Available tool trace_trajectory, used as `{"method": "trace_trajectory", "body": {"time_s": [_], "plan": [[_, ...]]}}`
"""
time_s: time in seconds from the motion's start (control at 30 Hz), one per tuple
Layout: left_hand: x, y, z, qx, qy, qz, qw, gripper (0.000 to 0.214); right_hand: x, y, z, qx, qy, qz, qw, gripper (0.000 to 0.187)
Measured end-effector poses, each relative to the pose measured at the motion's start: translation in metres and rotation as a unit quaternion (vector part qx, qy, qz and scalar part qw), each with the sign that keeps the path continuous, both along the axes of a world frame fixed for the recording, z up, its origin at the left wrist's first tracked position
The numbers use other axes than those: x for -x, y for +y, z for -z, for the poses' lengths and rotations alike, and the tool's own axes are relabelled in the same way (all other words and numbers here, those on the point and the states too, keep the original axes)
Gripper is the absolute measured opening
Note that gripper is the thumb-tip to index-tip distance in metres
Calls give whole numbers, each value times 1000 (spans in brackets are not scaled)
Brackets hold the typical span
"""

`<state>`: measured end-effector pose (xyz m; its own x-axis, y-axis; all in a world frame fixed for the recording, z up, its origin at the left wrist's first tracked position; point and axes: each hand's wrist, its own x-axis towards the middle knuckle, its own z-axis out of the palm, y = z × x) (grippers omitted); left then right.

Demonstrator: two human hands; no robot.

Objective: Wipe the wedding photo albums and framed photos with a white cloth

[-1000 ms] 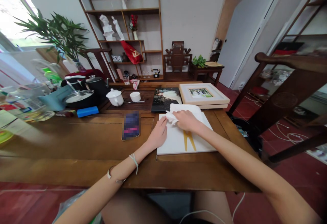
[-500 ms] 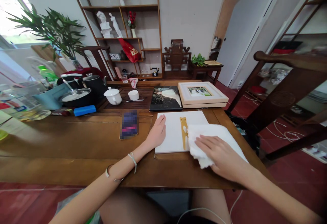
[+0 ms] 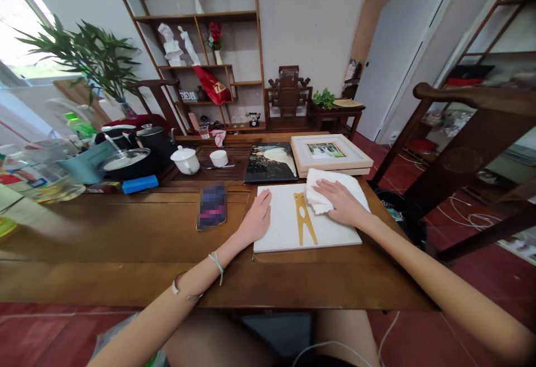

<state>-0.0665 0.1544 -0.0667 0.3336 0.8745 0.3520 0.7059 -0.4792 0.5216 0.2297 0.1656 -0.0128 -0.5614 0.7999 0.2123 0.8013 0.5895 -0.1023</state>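
A thin white board (image 3: 278, 222) lies flat on the wooden table, with a tan forked piece (image 3: 301, 213) on its surface. My left hand (image 3: 257, 219) rests along the board's left edge, fingers stretched out and flat. Under my right hand (image 3: 338, 200) is a white cloth (image 3: 349, 184), pressed over the board's upper right corner. The cloth reaches past the board's right side towards the table edge. My right palm and fingers lie on top of it, and they hide part of the cloth.
Behind the board are a dark picture panel (image 3: 270, 161) and a pale framed photo (image 3: 330, 153). A blurred-out phone-like object (image 3: 211, 206) lies left of my left hand. Farther left stand a white lidded teapot (image 3: 185, 160), a white cup (image 3: 218, 158) and a blue block (image 3: 140, 184).
My right hand has moved the cloth away from me, from the board's lower right to its upper right. More of the forked piece shows. My left hand has stayed in place.
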Motion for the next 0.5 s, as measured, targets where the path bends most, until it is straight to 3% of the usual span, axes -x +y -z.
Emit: {"method": "trace_trajectory", "body": {"time_s": [0.13,0.23,0.5], "plan": [[-1,0,-1,5,7,-3,1000,48,6,11,-5,-9,-14,17,1000,72],[-2,-1,-1,1,6,-6,1000,47,6,-4,-9,1,-32,12,999,72],[-4,-2,-4,6,15,-13,1000,48,-5,-113,-11,40,-57,-26,997,84]]}}
